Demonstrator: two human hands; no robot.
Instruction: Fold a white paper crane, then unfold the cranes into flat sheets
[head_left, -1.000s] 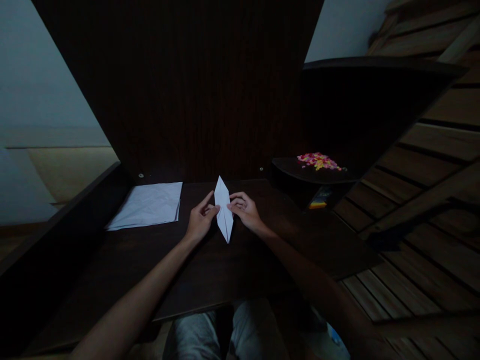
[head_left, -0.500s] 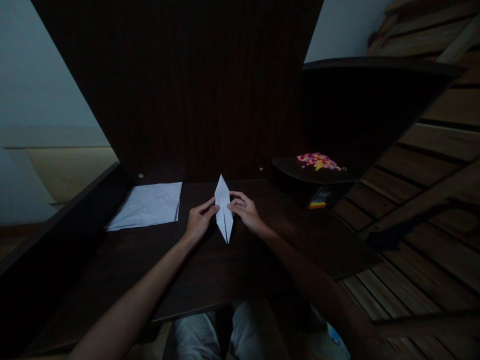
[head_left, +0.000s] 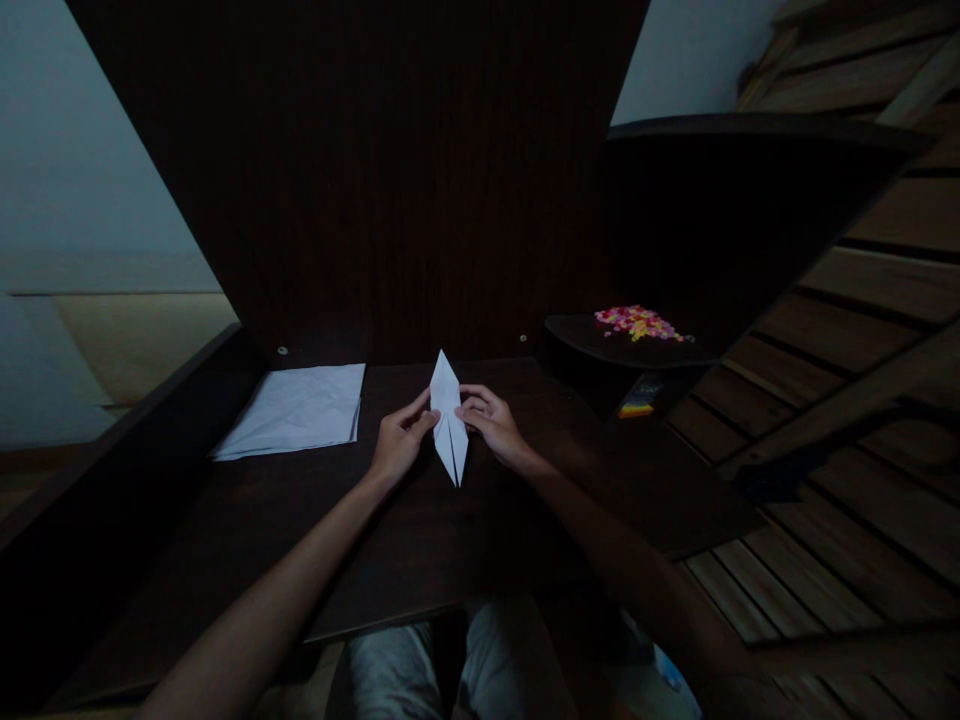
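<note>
A white sheet of paper folded into a long diamond, an origami form, is held above the dark desk. Its lower half is split by a slit down the middle, and its upper point faces away from me. My left hand pinches the left edge at the middle, thumb on top and fingers behind. On the opposite edge my right hand grips in the same way, its thumb near the centre crease. The fingertips behind the paper are partly hidden.
A stack of white paper sheets lies at the desk's left. On a small corner shelf at the right sits a pile of pink, red and yellow bits. A yellow-and-dark box stands beneath it. A raised board borders the desk's left side.
Almost nothing differs. The lower half of the paper has spread very slightly to the right, while both hands keep their hold.
</note>
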